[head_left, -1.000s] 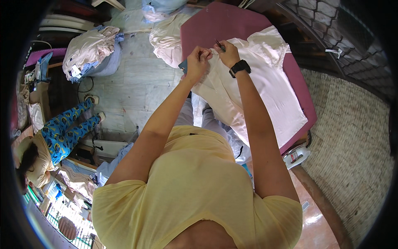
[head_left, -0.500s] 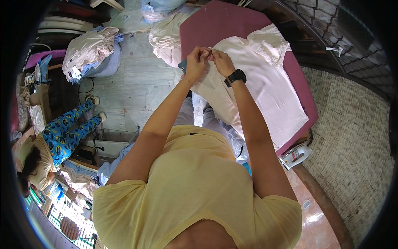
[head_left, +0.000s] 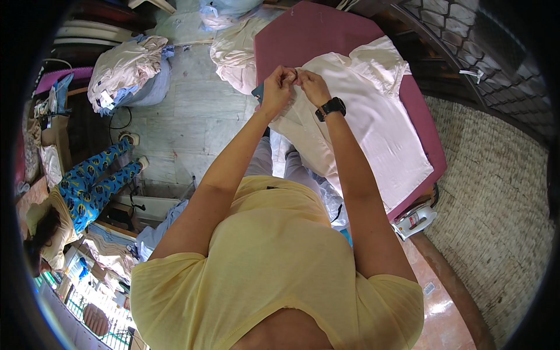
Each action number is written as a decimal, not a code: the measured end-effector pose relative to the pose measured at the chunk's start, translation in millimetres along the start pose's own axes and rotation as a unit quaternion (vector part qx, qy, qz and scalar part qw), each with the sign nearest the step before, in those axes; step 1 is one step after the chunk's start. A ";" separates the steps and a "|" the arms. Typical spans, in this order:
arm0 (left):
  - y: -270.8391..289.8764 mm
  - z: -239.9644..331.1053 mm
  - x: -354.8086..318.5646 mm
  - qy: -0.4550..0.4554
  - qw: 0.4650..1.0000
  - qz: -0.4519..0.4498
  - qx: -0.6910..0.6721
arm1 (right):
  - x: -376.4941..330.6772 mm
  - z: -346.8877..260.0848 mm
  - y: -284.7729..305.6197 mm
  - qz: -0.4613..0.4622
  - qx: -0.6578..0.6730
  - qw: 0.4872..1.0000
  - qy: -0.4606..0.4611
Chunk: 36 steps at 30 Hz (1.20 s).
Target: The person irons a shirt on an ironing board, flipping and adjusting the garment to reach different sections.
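A pale pink shirt (head_left: pixel 379 137) lies spread over a maroon padded ironing board (head_left: pixel 315 32), part of it hanging off the near side. At its upper left edge my left hand (head_left: pixel 279 87) and my right hand (head_left: pixel 313 87) meet, fingertips bent and pinched together on the cloth. A small dark spot shows between the fingertips, too tiny to make out. My right wrist wears a black watch (head_left: pixel 331 109). Just beside my left hand, a dark blue flat thing (head_left: pixel 257 92) juts out at the board's edge.
A white iron (head_left: pixel 415 221) rests at the board's near right end. More pale cloth (head_left: pixel 236 55) hangs left of the board. A heaped bundle of clothes (head_left: pixel 128 70) sits on the tiled floor. Another person in blue patterned trousers (head_left: pixel 93 186) is at the far left. A metal lattice (head_left: pixel 461 35) stands at right.
My hands stay together at the shirt's edge, with only slight finger movement. The view has shifted a little; the shirt and iron lie as before.
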State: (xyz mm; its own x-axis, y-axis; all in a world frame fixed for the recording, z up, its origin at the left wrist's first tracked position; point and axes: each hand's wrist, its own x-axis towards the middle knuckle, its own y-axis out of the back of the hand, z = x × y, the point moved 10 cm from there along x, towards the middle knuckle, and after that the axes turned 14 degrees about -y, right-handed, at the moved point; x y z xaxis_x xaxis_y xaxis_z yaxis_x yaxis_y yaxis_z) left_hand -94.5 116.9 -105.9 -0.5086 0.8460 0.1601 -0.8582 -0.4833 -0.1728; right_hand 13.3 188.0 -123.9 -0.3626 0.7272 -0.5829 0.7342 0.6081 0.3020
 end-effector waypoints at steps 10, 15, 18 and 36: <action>148.8 70.1 11.7 -0.118 0.885 0.196 0.405 | 19.0 -9.6 85.7 0.118 -0.008 0.993 0.028; 147.9 74.6 23.7 -0.160 0.838 0.077 0.516 | 76.9 -94.8 155.2 0.257 -0.139 0.946 0.142; 86.9 72.6 26.7 -0.180 0.868 -0.019 0.462 | 128.8 -93.9 182.1 0.299 -0.218 0.915 0.165; -35.7 89.3 -19.0 -0.184 0.917 -0.151 0.321 | -314.6 234.4 399.9 0.640 -0.295 0.702 -0.099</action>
State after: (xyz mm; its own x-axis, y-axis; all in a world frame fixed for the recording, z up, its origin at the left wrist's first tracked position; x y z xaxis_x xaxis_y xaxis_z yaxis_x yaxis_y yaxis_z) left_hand -60.4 98.0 -15.9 -0.1282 0.8866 0.4443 -0.7671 -0.3726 0.5222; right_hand 555.5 127.9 3.4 0.5074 0.7752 0.3762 -0.0013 -0.4359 0.9000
